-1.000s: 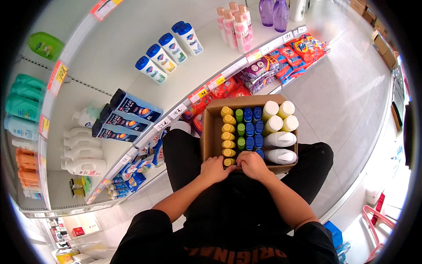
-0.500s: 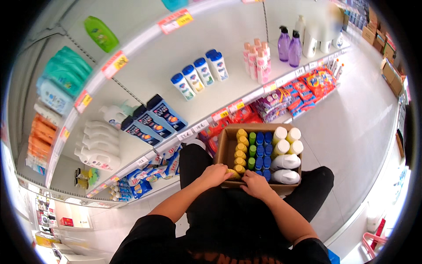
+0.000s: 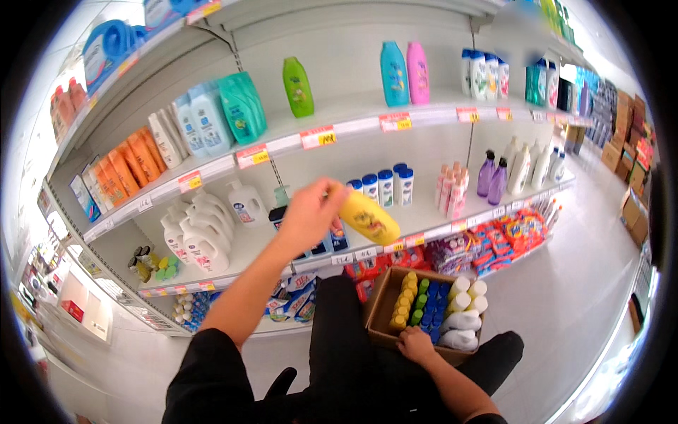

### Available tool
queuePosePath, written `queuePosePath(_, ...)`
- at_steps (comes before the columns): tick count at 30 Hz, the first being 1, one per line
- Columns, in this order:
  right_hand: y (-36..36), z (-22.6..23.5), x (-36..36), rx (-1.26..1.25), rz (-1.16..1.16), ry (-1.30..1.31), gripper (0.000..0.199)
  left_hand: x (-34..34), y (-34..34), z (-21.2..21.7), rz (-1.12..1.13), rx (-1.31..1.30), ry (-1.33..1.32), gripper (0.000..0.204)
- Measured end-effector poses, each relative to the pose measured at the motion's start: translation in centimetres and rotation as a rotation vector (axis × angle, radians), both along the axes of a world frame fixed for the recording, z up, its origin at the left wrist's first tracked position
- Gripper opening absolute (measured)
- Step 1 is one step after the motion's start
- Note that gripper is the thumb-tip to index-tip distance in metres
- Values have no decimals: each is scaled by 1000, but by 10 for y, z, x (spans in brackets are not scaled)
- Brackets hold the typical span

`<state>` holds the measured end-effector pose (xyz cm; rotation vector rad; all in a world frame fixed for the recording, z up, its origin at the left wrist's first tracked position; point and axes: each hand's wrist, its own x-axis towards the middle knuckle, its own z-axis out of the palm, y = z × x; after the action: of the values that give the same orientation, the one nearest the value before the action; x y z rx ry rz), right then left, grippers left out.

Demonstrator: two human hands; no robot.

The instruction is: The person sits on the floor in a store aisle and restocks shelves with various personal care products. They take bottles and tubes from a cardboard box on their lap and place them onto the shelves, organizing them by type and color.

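My left hand (image 3: 311,212) is raised in front of the shelves, its fingers closed round one end of a yellow bottle (image 3: 370,218). That bottle, probably shampoo, is tilted with its other end pointing down to the right. Lower down, my right hand (image 3: 415,344) has its fingers curled at the near rim of an open cardboard box (image 3: 379,311). Packed upright in rows in the box are yellow-capped bottles (image 3: 404,300), green-capped bottles (image 3: 419,302), blue-capped bottles (image 3: 436,311) and white-topped bottles (image 3: 460,304). White bottles (image 3: 460,332) lie at its near right corner.
On the upper shelf stand a green bottle (image 3: 298,87), a blue bottle (image 3: 394,75) and a pink bottle (image 3: 418,73). The middle shelf holds white jugs (image 3: 205,244), pink bottles (image 3: 452,191) and purple bottles (image 3: 497,181). Red bags (image 3: 522,227) fill the bottom shelf. Cartons (image 3: 614,154) are stacked far right.
My left hand has lifted a yellow bottle out of the box and up before the shelves. My right hand stays at the box's near rim. The view has tilted up toward the upper shelf.
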<state>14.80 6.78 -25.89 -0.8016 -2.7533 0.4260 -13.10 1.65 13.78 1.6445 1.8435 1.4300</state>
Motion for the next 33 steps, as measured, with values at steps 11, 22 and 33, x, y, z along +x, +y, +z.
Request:
queuePosePath(11,0,0,-6,2,-11,2,26,-83,77,178,251,607,508,40)
queuePosePath(22,5,7,5,-147,-52,99,22,-134,192,216,350,148,835,44)
queuePosePath(33,11,5,6,-194,-37,112,19,-143,208,195,533,150,1025,55)
